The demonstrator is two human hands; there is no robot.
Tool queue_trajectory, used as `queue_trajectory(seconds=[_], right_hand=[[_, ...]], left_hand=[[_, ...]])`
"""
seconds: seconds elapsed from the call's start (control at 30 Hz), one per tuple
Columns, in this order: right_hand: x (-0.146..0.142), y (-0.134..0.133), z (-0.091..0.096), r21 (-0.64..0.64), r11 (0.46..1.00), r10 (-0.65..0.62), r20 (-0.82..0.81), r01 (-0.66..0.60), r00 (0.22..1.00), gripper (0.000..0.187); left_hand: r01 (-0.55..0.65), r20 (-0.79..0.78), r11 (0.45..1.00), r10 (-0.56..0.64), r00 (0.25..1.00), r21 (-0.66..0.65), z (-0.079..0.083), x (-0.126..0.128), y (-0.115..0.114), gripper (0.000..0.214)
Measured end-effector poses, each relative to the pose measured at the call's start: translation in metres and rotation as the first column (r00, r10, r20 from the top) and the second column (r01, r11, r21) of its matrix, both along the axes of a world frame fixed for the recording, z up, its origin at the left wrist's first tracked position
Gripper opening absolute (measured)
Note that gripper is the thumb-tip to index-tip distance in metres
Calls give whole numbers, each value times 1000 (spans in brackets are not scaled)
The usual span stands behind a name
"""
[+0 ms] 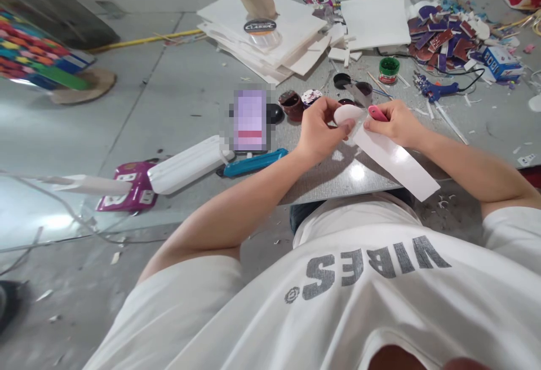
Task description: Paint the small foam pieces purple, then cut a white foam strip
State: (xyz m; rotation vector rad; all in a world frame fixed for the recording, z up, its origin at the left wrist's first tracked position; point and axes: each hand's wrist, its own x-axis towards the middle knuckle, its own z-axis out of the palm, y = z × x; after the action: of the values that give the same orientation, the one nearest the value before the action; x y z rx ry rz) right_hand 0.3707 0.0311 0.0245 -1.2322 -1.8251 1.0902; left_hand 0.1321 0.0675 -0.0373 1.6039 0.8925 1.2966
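Observation:
Close to the table's near edge, my left hand pinches a white rounded piece between thumb and fingers. Facing it, my right hand is closed around a slim pink-handled tool, whose working end I cannot make out clearly. A glossy white strip slants from beneath the right thumb toward my shirt. The strip's upper end meets the rounded piece between my hands; whether they are joined I cannot tell. Just beyond my fingers stand open paint jars, one of them brown.
A phone, a blue utility knife and a white power strip lie to the left. White foam boards are stacked behind. A blue glue gun, a green jar and a scrap pile are at right.

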Motion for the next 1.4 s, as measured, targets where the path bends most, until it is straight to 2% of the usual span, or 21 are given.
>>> queue_trajectory(seconds=[0.07, 0.13, 0.23, 0.3, 0.43, 0.53, 0.6, 0.7, 0.83, 0.9, 0.97, 1.07, 1.13, 1.23, 1.3, 1.4], right_hand=[[-1, -1, 1, 17, 1000, -2, -6, 2, 1000, 74], [-1, -1, 2, 39, 999, 0, -15, 0, 1000, 76], [2, 2, 4, 72, 997, -31, -62, 35, 998, 76], [7, 8, 3, 107, 988, -102, -128, 116, 987, 75], [22, 30, -2, 190, 943, -230, -213, 272, 950, 75], [31, 44, -4, 339, 878, -287, -191, 337, 939, 75], [33, 47, -3, 374, 854, -308, -196, 361, 931, 73], [31, 41, 1, 370, 849, -328, -192, 378, 925, 70], [21, 25, 0, 438, 814, -347, -158, 380, 925, 72], [15, 17, -6, 463, 784, -364, -199, 414, 910, 75], [10, 10, -12, 474, 774, -361, -216, 421, 907, 73], [7, 0, -21, 524, 757, -337, -198, 390, 920, 58], [7, -7, -25, 578, 724, -344, -170, 376, 923, 49], [10, -17, -27, 611, 729, -342, -68, 310, 937, 40], [12, -21, -27, 622, 758, -252, 5, 194, 968, 38], [16, -21, -25, 650, 760, -88, 63, 26, 994, 42]], left_hand=[[-66, -4, 997, 66, 998, 31, 0, -4, 4, 52], [-74, 20, 997, 74, 997, 16, 1, -8, 9, 52], [-24, 57, 999, 26, 998, -29, 4, -12, 14, 56], [36, 32, 998, -34, 999, -59, 7, -13, 14, 61], [126, -38, 990, -129, 991, -69, 9, -11, 6, 69], [126, -23, 992, -127, 992, -30, 8, -8, 3, 70], [100, 19, 995, -100, 995, 9, 9, -12, 8, 70], [2, 144, 997, -13, 990, 74, 25, -34, 29, 68], [-107, 231, 988, 80, 970, 110, 63, -92, 64, 66], [-144, 201, 985, 122, 972, 98, 76, -116, 76, 52], [-172, 167, 981, 156, 974, 89, 79, -128, 83, 46], [-179, 69, 981, 173, 982, 80, 71, -128, 89, 53], [-149, -125, 980, 165, 978, 128, 65, -124, 89, 50], [-25, -370, 993, 65, 927, 112, 64, -125, 83, 37], [83, -504, 996, -49, 862, 45, 65, -128, 79, 29], [163, -616, 986, -147, 774, -30, 65, -130, 74, 21]])
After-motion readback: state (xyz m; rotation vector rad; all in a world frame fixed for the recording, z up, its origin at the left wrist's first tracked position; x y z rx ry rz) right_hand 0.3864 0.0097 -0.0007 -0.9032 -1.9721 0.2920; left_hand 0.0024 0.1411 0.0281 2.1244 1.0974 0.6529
